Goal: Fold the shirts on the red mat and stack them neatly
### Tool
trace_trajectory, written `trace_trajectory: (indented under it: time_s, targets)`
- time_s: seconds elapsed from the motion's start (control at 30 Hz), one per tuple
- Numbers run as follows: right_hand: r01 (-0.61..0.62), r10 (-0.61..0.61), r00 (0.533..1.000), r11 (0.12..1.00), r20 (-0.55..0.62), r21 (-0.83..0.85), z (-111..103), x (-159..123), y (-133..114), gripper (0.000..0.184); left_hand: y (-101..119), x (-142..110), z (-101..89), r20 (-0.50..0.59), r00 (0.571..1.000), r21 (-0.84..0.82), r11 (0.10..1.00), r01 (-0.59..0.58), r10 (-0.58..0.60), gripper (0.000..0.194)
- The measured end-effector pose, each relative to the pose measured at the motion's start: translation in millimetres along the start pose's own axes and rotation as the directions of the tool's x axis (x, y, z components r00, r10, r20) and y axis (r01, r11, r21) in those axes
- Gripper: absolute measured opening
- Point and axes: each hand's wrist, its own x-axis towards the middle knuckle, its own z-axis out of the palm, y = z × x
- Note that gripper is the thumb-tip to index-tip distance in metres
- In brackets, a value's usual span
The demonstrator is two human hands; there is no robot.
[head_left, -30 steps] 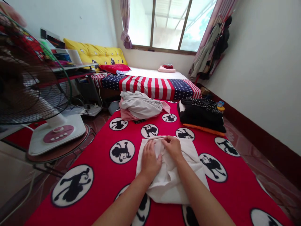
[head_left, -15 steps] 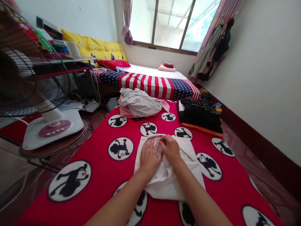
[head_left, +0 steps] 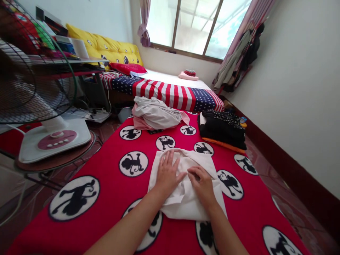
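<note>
A white folded garment [head_left: 183,211] lies on the red blanket [head_left: 106,198], its upper part loosely turned over and its lower part wrinkled. My left hand [head_left: 168,177] rests flat on its upper left area, fingers spread. On the right half, my right hand [head_left: 202,184] has its fingers curled, with thumb and forefinger pinched at a fold of the white cloth near the middle. The exact kind of garment cannot be made out.
Beyond the garment sit a loose grey and pink clothes heap [head_left: 156,113] and a stack of dark folded clothes [head_left: 223,129]. A fan [head_left: 57,136] stands on a stool at left. Behind is a bed with a striped, starred cover [head_left: 170,91].
My right hand has moved down and slightly right from the garment's top edge, and the cloth there now opens into a wider fold. My left hand stays pressed flat.
</note>
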Motion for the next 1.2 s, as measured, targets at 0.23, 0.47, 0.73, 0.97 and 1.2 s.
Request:
trace_trajectory:
  time_s: [0.23,0.47,0.73,0.97,1.2]
  targets:
    - [0.023,-0.022,0.993,1.0,-0.119,0.006,8.6,-4.0,0.3,0.015,4.3,-0.2,-4.3,0.137,0.981,-0.005,0.991,-0.134,0.133,0.052]
    - [0.011,-0.009,0.991,1.0,-0.135,0.015,8.8,-6.7,-2.0,0.015,2.9,1.1,-1.1,0.151,0.981,0.002,0.992,-0.127,0.125,0.052]
    - [0.041,-0.041,0.985,0.999,-0.169,0.002,12.3,-5.2,2.8,0.015,1.6,-0.3,1.2,0.133,0.984,0.066,0.989,-0.132,0.122,0.051]
    - [0.048,-0.049,0.983,0.999,-0.179,-0.014,12.2,-5.9,2.1,0.015,0.6,0.0,3.3,0.136,0.982,0.099,0.985,-0.143,0.129,0.052]
    - [0.042,-0.043,0.984,0.999,-0.171,-0.007,12.5,-5.5,1.6,0.014,0.8,0.1,3.4,0.13,0.983,0.121,0.982,-0.143,0.128,0.053]
